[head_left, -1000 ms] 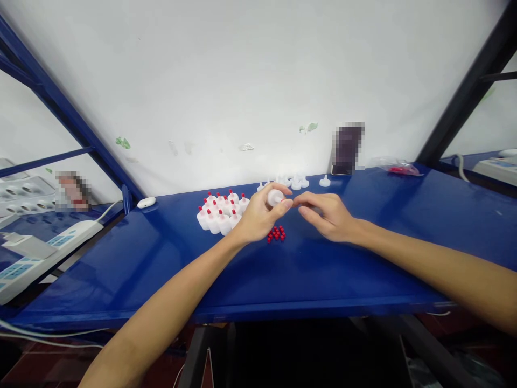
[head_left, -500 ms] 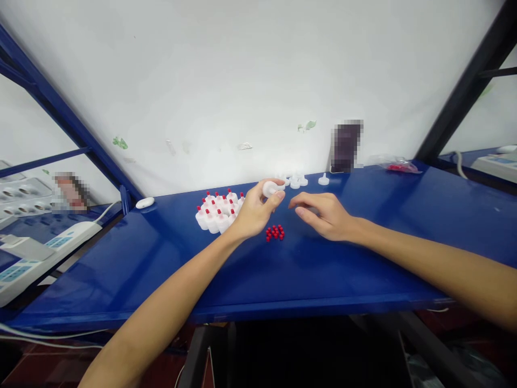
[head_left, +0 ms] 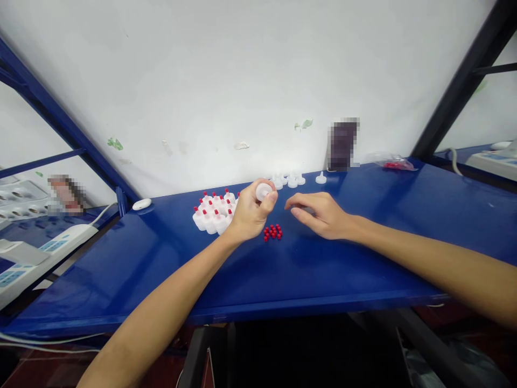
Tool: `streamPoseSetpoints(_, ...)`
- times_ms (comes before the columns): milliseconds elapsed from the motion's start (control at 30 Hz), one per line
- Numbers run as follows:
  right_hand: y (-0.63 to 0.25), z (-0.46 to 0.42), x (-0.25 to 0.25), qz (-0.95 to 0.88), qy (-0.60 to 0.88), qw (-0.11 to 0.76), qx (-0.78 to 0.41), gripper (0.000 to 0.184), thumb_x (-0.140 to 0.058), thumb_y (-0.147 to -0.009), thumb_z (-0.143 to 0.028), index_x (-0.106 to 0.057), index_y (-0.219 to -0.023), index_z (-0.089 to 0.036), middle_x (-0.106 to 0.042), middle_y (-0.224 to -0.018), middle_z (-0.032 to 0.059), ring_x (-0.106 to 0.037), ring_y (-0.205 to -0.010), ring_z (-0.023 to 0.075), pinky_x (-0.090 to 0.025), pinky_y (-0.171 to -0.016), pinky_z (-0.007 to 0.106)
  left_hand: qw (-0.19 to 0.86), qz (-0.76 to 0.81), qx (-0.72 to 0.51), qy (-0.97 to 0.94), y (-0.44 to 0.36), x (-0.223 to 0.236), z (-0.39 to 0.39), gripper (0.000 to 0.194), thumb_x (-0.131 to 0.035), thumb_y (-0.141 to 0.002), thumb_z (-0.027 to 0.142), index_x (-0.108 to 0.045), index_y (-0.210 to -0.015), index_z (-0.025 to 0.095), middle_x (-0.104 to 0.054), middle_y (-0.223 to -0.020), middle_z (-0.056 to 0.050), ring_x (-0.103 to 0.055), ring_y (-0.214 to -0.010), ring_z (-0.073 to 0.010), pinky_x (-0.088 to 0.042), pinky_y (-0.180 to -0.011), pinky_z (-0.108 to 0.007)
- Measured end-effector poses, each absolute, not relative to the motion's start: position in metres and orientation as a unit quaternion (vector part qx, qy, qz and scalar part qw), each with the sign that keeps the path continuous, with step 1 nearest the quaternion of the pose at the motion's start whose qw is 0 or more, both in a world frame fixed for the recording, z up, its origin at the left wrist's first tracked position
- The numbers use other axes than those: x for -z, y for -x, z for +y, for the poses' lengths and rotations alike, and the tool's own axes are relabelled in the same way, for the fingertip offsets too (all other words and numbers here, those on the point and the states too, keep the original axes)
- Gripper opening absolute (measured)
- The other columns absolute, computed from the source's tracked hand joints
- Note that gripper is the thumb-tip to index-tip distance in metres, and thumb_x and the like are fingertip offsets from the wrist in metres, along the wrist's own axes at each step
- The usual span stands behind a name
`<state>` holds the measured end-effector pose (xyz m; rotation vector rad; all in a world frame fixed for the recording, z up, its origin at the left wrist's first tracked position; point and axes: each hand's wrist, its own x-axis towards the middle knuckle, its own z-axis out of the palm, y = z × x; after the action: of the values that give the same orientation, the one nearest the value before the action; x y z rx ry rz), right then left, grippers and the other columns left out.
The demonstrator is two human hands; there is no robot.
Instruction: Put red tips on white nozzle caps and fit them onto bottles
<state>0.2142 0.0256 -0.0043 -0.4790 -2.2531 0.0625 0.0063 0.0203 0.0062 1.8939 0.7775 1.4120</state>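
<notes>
My left hand (head_left: 248,218) is closed around a small white bottle (head_left: 263,190), the thumb lying over its round nozzle end; the rest is hidden in the palm. Just right of it, my right hand (head_left: 319,215) hovers over the table, fingers bent and apart, holding nothing. Below and between the hands lies a group of small red caps (head_left: 273,232). Left of my left hand stand several white bottles (head_left: 217,221) with red tips, partly covered by that hand. Behind the hands, loose white nozzle tops (head_left: 293,181) stand near the wall, one set apart to the right.
The blue table (head_left: 323,275) ends at a white wall. A blurred phone (head_left: 341,145) leans there, with a clear bag (head_left: 393,162) holding red pieces to its right. A white oval case (head_left: 141,204) lies at the left, near a power strip (head_left: 52,250) and a blue frame.
My left hand has turned the bottle so its nozzle end faces me more, and the thumb has come over it. My right hand keeps nearly the same pose. The view has shifted slightly.
</notes>
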Motion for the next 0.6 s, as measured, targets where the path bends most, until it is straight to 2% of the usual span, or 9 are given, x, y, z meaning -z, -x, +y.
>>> streamPoseSetpoints(267,-0.2144,0.0257,0.0046,-0.894,0.189,0.405,-0.026,0.021,-0.047,-0.099,-0.029,-0.064,-0.099,-0.016,-0.07,-0.08,0.0022,-0.06,-0.062,0.0111,-0.045,-0.062,0.023,0.324,0.281,-0.575,-0.697,-0.0058,-0.0061,0.0194,0.044,-0.062,-0.086,0.062,-0.056,-0.089,0.019,-0.043,-0.066,0.005,-0.032,-0.052,-0.0075,-0.031,-0.048,-0.023)
streamPoseSetpoints(433,-0.2151,0.0253,0.0046,-0.896,0.196,0.398,-0.033,0.021,-0.046,-0.099,-0.03,-0.062,-0.101,-0.017,-0.07,-0.082,0.0022,-0.06,-0.062,0.0112,-0.046,-0.062,0.024,0.308,0.291,-0.579,-0.697,-0.0069,-0.0057,0.02,0.046,-0.062,-0.085,0.064,-0.055,-0.088,0.019,-0.043,-0.065,0.005,-0.032,-0.052,-0.0073,-0.032,-0.047,-0.022)
streamPoseSetpoints(600,-0.2122,0.022,0.0019,-0.888,0.193,0.416,-0.042,0.018,-0.049,-0.096,-0.029,-0.058,-0.108,-0.018,-0.063,-0.072,-0.0022,-0.055,-0.056,0.0101,-0.044,-0.057,0.023,0.308,0.293,-0.554,-0.715,-0.0091,-0.0023,0.0188,0.045,-0.06,-0.086,0.063,-0.054,-0.087,0.019,-0.043,-0.067,0.005,-0.034,-0.054,-0.0077,-0.033,-0.048,-0.022)
